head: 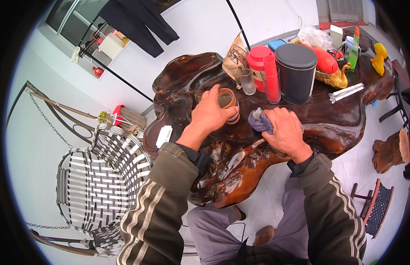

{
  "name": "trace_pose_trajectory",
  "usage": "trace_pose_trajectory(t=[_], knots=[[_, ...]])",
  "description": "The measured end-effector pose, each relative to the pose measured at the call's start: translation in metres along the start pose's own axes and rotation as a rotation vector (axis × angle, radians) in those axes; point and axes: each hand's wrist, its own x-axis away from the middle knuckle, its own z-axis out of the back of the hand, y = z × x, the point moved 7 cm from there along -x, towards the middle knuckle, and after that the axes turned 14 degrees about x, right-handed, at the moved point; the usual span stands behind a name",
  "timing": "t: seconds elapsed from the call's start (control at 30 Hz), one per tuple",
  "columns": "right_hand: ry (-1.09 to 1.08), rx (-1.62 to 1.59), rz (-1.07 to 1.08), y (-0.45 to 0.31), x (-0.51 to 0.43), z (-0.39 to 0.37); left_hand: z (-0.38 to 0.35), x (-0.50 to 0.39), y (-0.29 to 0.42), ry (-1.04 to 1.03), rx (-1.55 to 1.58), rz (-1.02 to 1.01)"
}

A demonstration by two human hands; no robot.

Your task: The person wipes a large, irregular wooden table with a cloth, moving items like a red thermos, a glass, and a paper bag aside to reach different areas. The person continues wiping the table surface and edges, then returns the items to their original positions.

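Observation:
My left hand (210,111) is around a brown clay pot (232,105), its thumb across the near side and its fingers at the far left of the rim. The pot's round mouth faces up, and a paler band runs around its body. Bunched in my right hand (286,131) is a purple-grey cloth (258,122), which sticks out to the left of the fingers. Both hands are over a glossy, dark root-wood table (181,76) with an uneven, carved surface. Beyond them stand a clear glass (247,82) and a tall glass holding a red cylinder (270,76).
Behind the glasses are a paper bag (234,59), a red canister (257,63) and a large black canister (296,73). A gold bowl (334,78), wrapped sticks (346,92) and a yellow figurine (379,59) sit to the right. A white box (164,136) lies left, beside a woven hanging chair (99,188).

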Motion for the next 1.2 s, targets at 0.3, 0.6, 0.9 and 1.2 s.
trace_pose_trajectory(t=[0.3, 0.6, 0.9, 1.2], knots=[[-0.029, 0.035, -0.008, -0.001, -0.001, -0.002, 0.016, -0.048, -0.034, 0.097, 0.068, -0.081], [-0.003, 0.026, 0.024, -0.002, -0.002, -0.001, 0.037, -0.094, -0.055, 0.125, 0.049, -0.04], [-0.005, 0.044, 0.032, -0.002, -0.001, -0.003, 0.037, -0.122, -0.084, 0.138, -0.058, 0.05], [-0.015, 0.032, 0.036, -0.002, -0.002, -0.001, 0.055, -0.09, -0.053, 0.392, -0.073, -0.135]])
